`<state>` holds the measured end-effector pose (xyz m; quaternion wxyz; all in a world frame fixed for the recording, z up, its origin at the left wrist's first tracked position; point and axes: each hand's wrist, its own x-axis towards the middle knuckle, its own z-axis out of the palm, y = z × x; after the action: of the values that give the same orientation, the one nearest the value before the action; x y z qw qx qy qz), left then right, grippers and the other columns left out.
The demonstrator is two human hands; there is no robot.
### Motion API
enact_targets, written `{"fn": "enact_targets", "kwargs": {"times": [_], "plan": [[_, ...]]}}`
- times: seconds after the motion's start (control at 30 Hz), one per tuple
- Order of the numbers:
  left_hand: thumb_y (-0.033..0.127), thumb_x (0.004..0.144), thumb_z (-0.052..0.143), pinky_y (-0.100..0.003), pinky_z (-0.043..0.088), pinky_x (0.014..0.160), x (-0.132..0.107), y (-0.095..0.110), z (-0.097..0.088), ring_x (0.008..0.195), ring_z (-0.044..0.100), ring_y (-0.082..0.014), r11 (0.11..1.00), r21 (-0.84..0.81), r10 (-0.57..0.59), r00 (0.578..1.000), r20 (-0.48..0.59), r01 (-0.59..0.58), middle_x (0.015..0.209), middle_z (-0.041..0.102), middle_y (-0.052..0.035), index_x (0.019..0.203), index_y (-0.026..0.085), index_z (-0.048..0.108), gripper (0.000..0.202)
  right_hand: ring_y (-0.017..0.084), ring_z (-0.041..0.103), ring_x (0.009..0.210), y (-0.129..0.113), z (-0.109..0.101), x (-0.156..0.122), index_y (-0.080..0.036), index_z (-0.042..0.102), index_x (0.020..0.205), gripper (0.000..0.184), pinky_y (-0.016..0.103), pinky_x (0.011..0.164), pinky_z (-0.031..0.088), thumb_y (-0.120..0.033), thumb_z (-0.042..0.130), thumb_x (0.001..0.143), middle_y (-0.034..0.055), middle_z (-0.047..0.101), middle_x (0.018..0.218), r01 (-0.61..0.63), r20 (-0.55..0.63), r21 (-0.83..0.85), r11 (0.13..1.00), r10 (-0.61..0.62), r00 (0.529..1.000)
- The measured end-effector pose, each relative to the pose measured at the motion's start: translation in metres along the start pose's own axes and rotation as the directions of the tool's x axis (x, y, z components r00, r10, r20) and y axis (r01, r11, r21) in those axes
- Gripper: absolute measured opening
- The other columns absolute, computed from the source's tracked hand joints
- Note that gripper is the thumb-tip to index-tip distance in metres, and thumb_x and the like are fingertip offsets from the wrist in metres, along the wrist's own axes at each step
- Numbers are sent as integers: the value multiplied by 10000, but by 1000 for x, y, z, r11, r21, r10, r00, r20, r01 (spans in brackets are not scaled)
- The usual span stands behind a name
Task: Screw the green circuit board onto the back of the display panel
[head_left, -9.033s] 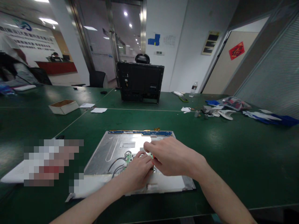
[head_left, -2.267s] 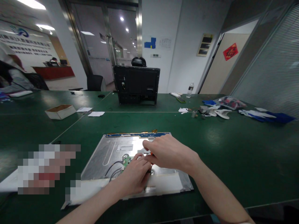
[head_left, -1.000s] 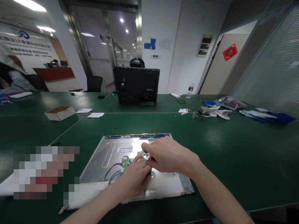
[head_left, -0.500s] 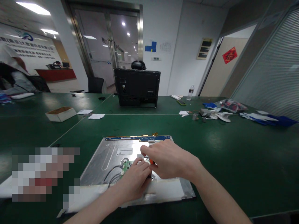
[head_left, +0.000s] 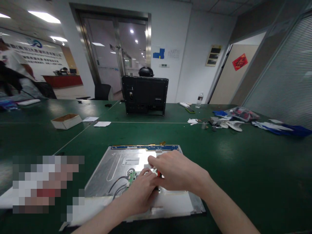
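Note:
A bare silver display panel (head_left: 114, 165) lies back-up on the green table (head_left: 243, 162), with a blue strip board along its far edge and dark cables running to a small green circuit board (head_left: 132, 176). My left hand (head_left: 141, 191) rests on the panel's middle with its fingers curled beside the green board. My right hand (head_left: 176, 170) is closed over a small tool with an orange-red handle (head_left: 158, 174), its tip hidden between the two hands. White sheet (head_left: 170, 201) covers the panel's near edge.
A black monitor housing (head_left: 145, 95) stands upright at the table's far side. A shallow cardboard box (head_left: 66, 121) and papers lie at the left. Gloves, bags, small parts and a water bottle (head_left: 200, 99) lie at the right. A person stands far left.
Both hands have stayed together on the panel's middle with only small shifts. The view has tilted up slightly, so the panel sits lower in the picture.

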<state>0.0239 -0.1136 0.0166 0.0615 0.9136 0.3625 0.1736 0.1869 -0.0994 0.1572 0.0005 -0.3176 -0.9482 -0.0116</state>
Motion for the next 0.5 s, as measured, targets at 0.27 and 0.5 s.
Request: {"fn": "enact_targets", "kwargs": {"times": [0.27,0.5], "plan": [[145,841,515,-439,356,981,1,-3,3,1018,572,-251,1000,-15,-5,1000,30,5,994,650,-66,994,209,601,187,200,622,705,5,0,-1,-192,512,1002,205,274,517,301,-290,555,827,50,681,828,44,24,-5,999,-44,999],[151,843,530,-440,343,991,0,-2,2,1028,568,-247,1000,-6,-13,998,60,13,1025,644,-60,1005,214,587,183,192,608,677,7,-1,-4,-201,509,989,188,276,492,270,-286,547,826,37,681,826,43,-8,-8,999,-43,999]]}}
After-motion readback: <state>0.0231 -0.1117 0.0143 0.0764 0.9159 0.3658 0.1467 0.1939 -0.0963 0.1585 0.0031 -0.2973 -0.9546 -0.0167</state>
